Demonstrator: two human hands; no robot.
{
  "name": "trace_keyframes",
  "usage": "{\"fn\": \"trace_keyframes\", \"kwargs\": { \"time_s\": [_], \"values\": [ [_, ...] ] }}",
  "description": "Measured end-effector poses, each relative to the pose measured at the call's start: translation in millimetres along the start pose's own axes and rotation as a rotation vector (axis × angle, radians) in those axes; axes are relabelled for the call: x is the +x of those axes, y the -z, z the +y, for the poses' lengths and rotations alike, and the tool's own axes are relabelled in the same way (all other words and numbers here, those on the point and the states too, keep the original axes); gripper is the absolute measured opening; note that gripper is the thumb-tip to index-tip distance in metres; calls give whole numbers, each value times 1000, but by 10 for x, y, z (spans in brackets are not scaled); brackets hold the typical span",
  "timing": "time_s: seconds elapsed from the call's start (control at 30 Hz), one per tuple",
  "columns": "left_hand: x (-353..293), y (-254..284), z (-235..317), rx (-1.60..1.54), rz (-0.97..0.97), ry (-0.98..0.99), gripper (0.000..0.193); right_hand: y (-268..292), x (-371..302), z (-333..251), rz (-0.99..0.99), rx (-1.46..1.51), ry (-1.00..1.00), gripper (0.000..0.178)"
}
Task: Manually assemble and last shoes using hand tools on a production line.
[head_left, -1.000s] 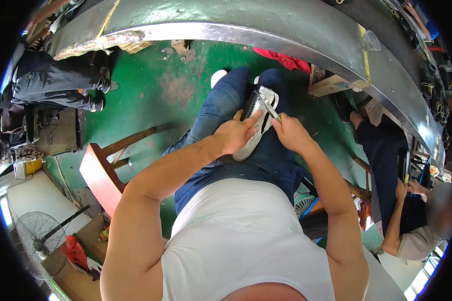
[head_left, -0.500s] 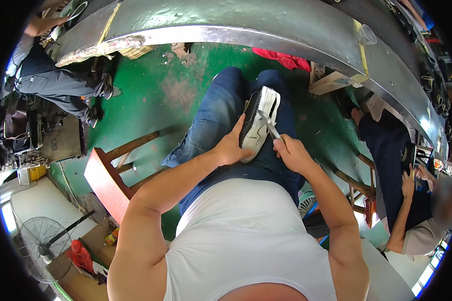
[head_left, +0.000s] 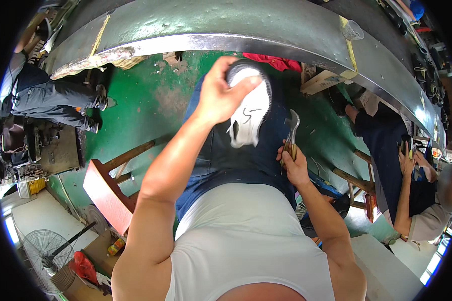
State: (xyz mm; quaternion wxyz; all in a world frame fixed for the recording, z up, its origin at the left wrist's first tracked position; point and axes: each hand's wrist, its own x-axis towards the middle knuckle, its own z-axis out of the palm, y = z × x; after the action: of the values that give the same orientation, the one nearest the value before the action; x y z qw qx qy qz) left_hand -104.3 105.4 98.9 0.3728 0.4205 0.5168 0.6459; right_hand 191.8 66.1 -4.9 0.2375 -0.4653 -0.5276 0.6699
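Observation:
My left hand (head_left: 227, 95) holds a shoe (head_left: 248, 113) up over my lap, thumb across its underside and fingers round its dark end. The underside is white with a dark squiggle mark; a black edge runs round it, and loose white material hangs at the near end. To the right of the shoe, beside my right thigh, my right hand (head_left: 292, 163) is closed round pincers (head_left: 293, 123) with a curved metal head and brownish handles. The pincers are apart from the shoe.
A long grey metal-edged workbench (head_left: 226, 40) curves across the far side. A red cloth (head_left: 276, 62) lies beneath it. Wooden stools stand left (head_left: 108, 193) and right (head_left: 354, 180). A person (head_left: 411, 200) works at the right, another (head_left: 50, 95) at the left. A fan (head_left: 48, 251) stands lower left.
My left hand has lifted the shoe up and away from my lap, turning it. My right hand has drawn the pincers off the shoe, to the right and nearer.

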Motion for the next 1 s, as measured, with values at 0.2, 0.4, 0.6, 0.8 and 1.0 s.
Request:
{"fn": "trace_keyframes", "kwargs": {
  "time_s": [0.2,0.4,0.6,0.8,1.0],
  "values": [
    [-222,-50,-714,582,-579,503,97,160,67,-83,-104,-287,27,30],
    [-665,160,-792,827,-529,403,62,91,39,-577,-278,-477,-81,20],
    [-889,8,-910,1142,-299,21,19,-41,147,-627,-354,-567,-132,20],
    [-800,235,-976,504,-113,551,25,-51,213,-517,-334,-636,-210,18],
    [-941,34,-815,984,-178,51,23,18,244,-692,-431,-728,-66,17]
  ]
}}
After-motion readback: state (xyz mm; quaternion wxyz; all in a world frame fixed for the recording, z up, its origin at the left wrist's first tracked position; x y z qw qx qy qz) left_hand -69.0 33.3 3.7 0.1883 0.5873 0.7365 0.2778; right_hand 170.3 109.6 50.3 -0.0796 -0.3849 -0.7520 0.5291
